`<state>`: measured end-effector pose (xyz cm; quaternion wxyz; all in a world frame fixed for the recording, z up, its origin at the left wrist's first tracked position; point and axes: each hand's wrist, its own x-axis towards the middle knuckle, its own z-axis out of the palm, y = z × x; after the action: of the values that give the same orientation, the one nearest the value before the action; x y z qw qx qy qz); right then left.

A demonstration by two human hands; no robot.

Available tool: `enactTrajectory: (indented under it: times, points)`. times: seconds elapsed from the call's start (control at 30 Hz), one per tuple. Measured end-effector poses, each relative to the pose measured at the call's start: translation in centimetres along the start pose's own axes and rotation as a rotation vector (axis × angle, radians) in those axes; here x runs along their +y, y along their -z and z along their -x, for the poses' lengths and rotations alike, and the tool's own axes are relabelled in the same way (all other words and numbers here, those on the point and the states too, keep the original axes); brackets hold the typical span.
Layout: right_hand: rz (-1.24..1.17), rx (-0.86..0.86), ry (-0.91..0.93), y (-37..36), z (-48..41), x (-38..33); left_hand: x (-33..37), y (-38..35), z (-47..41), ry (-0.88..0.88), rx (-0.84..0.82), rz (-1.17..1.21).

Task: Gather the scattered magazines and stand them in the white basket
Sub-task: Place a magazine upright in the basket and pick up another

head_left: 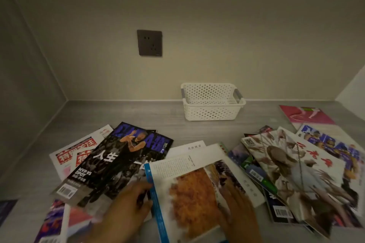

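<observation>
Several magazines lie scattered over the grey counter [138,116]. An empty white perforated basket [212,112] stands at the back against the wall. In front of me lies a magazine with an orange picture and a blue spine [189,189]. My left hand [126,207] grips its left edge by the spine. My right hand [239,211] rests flat on its right side. A dark basketball magazine [118,162] lies to the left over red-titled papers [77,152]. A pale illustrated magazine [296,171] tops a pile at the right.
A dark wall socket [149,43] sits above the counter. A pink magazine [306,115] lies at the far right, near the side wall. Walls close the counter at the back, left and right. More magazines lie at the lower left [57,221].
</observation>
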<state>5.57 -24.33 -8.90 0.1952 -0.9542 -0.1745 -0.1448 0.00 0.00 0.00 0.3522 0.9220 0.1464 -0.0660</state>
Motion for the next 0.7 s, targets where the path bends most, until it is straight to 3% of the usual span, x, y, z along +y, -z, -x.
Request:
enactTrajectory:
  times: [0.07, 0.13, 0.23, 0.43, 0.57, 0.7]
  points:
    - [0.058, -0.079, -0.083, -1.0, -0.1, -0.7, 0.4, -0.5, -2.0, -0.032, 0.075, -0.093]
    - [0.070, -0.106, -0.071, -2.2, 0.6, -0.4, 0.3, -0.8, -3.9, 0.042, 0.110, -0.119]
    - [0.109, -0.045, -0.031, -2.8, 0.9, 0.3, 0.0, -1.3, -6.0, 0.128, 0.044, -0.130]
    - [0.172, 0.037, 0.000, -3.2, 1.1, 0.4, 0.3, -1.6, -7.9, 0.118, -0.001, -0.205]
    - [0.169, 0.005, -0.002, -3.4, 1.0, 0.7, 1.5, -0.5, -9.8, 0.132, -0.168, -0.096]
    - [0.151, -0.047, -0.011, -3.3, 0.8, 0.7, 2.9, 0.4, -11.5, 0.113, -0.328, -0.239]
